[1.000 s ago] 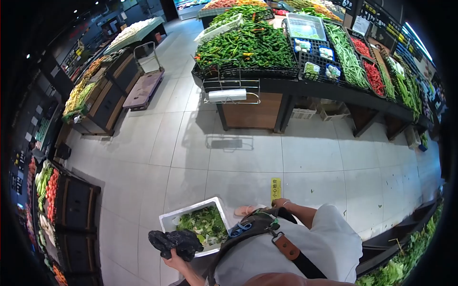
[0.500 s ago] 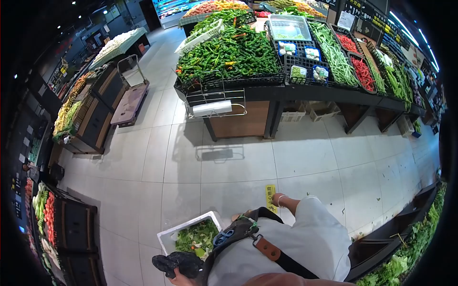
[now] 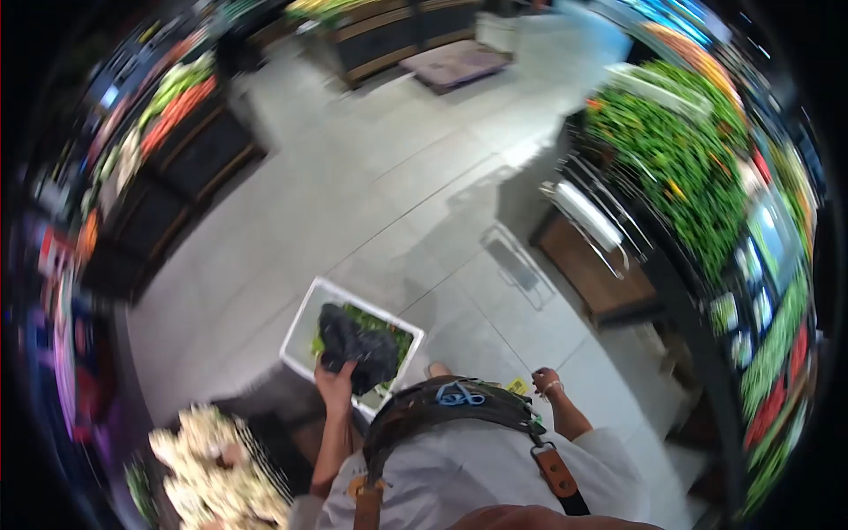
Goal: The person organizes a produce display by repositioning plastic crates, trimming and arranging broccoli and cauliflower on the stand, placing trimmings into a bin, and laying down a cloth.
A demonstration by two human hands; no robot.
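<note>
My left hand (image 3: 335, 385) grips the crumpled black bag (image 3: 364, 347) at seven o'clock, over the white box (image 3: 301, 320); likely light, limp and slippery, best held by bunched folds. My right hand (image 3: 547, 382), between four and five, hangs half-open, seemingly empty.

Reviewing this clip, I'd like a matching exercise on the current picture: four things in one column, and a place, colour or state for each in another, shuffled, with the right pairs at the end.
Things
1. bag
2. box
3. roll
4. right hand

Places, colours, states
A. on a wire rack
B. with a band at the wrist
C. black, in the left hand
D. white, with greens inside

Right pairs: 1-C, 2-D, 3-A, 4-B
</note>
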